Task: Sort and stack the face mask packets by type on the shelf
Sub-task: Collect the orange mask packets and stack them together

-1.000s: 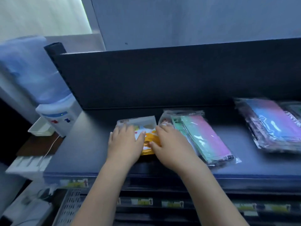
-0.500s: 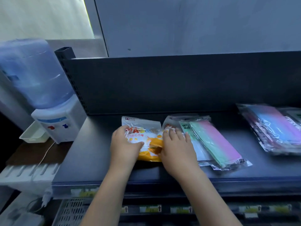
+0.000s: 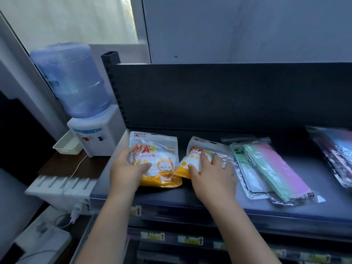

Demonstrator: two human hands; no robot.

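Two white-and-orange mask packets lie side by side on the dark shelf [image 3: 190, 199]. My left hand [image 3: 127, 168] grips the left packet [image 3: 162, 161] at its left side. My right hand [image 3: 213, 174] rests on the right packet [image 3: 200, 147], fingers curled over it. Just right of that hand lies a stack of clear packets with green-to-pink masks [image 3: 274, 170]. A further stack of blue-pink packets [image 3: 335, 151] sits at the far right edge, partly cut off.
The shelf has a dark back panel [image 3: 228, 96] and a perforated upright [image 3: 112, 73] at its left end. Left of the shelf stands a water dispenser [image 3: 83, 103] with a white tray [image 3: 66, 143]. Lower shelves with price labels [image 3: 190, 240] run below.
The two orange packets, held together in one pile before, now lie apart side by side; my left hand drew one leftward while my right hand stayed on the other.
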